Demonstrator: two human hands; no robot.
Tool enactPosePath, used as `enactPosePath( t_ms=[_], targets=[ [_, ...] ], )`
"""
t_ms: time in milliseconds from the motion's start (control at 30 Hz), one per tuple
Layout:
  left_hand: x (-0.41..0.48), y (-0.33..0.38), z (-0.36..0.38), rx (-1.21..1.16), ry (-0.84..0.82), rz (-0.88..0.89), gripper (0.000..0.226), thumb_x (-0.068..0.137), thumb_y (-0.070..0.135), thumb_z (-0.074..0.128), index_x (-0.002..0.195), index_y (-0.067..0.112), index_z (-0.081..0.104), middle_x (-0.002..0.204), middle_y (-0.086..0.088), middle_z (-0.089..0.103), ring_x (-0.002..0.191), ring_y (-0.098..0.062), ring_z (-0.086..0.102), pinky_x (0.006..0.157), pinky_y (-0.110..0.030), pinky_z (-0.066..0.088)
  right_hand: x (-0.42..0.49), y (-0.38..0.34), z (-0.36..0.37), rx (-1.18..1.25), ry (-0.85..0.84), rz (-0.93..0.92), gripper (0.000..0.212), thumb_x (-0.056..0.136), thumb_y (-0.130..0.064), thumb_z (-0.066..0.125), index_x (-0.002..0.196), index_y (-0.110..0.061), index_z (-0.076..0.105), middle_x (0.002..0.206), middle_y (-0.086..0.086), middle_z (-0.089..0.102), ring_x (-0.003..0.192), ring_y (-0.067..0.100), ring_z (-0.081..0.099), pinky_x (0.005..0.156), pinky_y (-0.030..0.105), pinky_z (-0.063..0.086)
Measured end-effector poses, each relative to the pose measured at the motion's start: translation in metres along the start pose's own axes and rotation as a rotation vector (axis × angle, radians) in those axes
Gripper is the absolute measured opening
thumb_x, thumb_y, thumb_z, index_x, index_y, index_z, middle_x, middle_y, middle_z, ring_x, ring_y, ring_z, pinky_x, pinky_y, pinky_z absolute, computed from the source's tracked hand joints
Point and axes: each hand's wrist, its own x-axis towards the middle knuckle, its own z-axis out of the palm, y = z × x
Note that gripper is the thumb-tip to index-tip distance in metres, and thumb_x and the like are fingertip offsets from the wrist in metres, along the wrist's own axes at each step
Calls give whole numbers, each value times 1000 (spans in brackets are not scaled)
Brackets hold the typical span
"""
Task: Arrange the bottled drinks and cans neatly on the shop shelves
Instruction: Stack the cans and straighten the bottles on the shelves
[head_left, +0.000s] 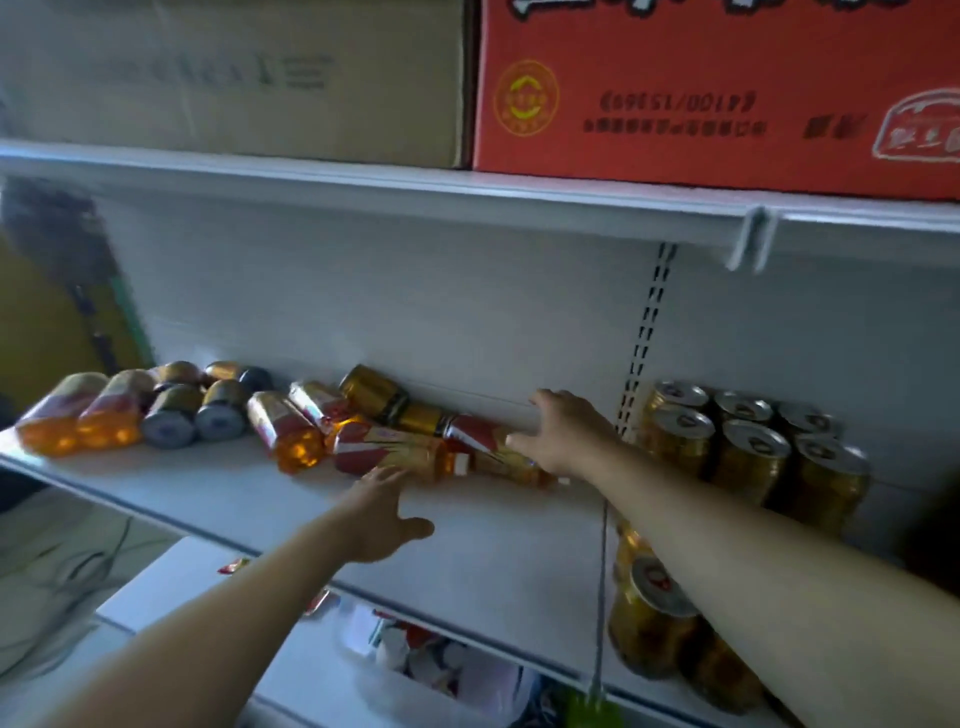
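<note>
Lying bottle (387, 448) just beside left fingers (383, 477)

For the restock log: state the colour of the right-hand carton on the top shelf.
The carton is red-orange with dark print; the head view shows it.

Toppled bottles (384, 449) lie left on the shelf (493, 551); upright cans (748, 447) stand right; boxes (717, 88) sit above.

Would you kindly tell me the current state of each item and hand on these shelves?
Amber plastic bottles with red labels, lying on their sides, jumbled
Gold metal cans among them, lying on their sides
Gold metal cans at right, standing upright in rows
Red cardboard box, resting with its print upside down
Left hand, open, stretched toward the bottles
Right hand, open, fingers spread beside the bottles
</note>
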Motion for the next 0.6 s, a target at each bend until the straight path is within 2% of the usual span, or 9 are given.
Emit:
enactPosePath(
  t_ms=[67, 133, 200, 267, 333, 400, 467, 533, 600],
  targets=[
    [9, -23, -6, 47, 28, 14, 77, 85, 50, 61, 149, 29, 23, 158, 1, 16, 144, -22, 15, 116, -41, 21, 14, -4, 30, -5, -49, 100, 79, 85, -51, 61, 148, -17, 28, 153, 10, 30, 138, 29, 33, 108, 39, 35],
    [21, -35, -12, 106, 63, 28, 75, 86, 48, 59, 149, 30, 21, 158, 5, 13, 146, -21, 7, 117, -45, 17, 21, 1, 59, -45, -66, 221, 88, 85, -48, 63, 153, -19, 16, 161, 11, 5, 147, 30, 11, 116, 44, 24],
    [39, -37, -17, 149, 98, 68, 74, 87, 46, 58, 149, 28, 20, 157, 5, 14, 147, -21, 3, 117, -48, 10, 24, 7, 80, -87, -75, 324, 95, 86, -44, 65, 154, -24, 2, 160, 11, -17, 148, 31, -7, 118, 47, 14],
    [60, -38, -20, 205, 116, 98, 73, 88, 44, 57, 149, 27, 21, 157, 2, 15, 147, -22, 2, 117, -51, 5, 25, 11, 93, -90, -100, 370, 98, 89, -36, 65, 154, -26, -8, 158, 11, -22, 147, 33, -11, 117, 49, 11],
    [77, -40, -18, 281, 79, 114, 77, 88, 42, 59, 150, 27, 15, 158, 1, 12, 147, -23, 2, 116, -52, 5, 28, 12, 98, -90, -128, 400, 98, 91, -28, 62, 153, -25, -14, 160, 13, -12, 147, 35, -3, 116, 49, 16],
    [89, -42, -13, 411, 48, 118, 89, 83, 47, 63, 151, 28, 8, 157, 1, 13, 144, -26, 9, 112, -51, 15, 33, 15, 101, -151, -124, 404, 99, 89, -32, 63, 153, -22, -13, 158, 16, 12, 143, 37, 17, 112, 47, 26],
    [95, -42, -10, 508, 115, 125, 92, 76, 53, 65, 149, 28, 14, 150, -2, 24, 136, -27, 20, 106, -47, 24, 33, 18, 102, -207, -123, 373, 95, 90, -34, 63, 154, -20, -6, 150, 18, 31, 133, 36, 36, 104, 45, 37],
    [95, -40, -11, 513, 161, 135, 86, 74, 61, 61, 144, 29, 24, 143, -5, 29, 130, -29, 25, 103, -45, 26, 29, 18, 103, -238, -141, 326, 88, 90, -30, 62, 153, -21, 1, 139, 17, 46, 120, 33, 50, 94, 43, 48],
    [90, -42, -12, 452, 174, 127, 87, 69, 69, 60, 142, 33, 30, 142, -5, 30, 128, -30, 27, 104, -44, 23, 20, 12, 96, -228, -160, 278, 81, 89, -31, 63, 150, -22, 10, 133, 13, 52, 113, 31, 56, 87, 38, 49]
  ],
)
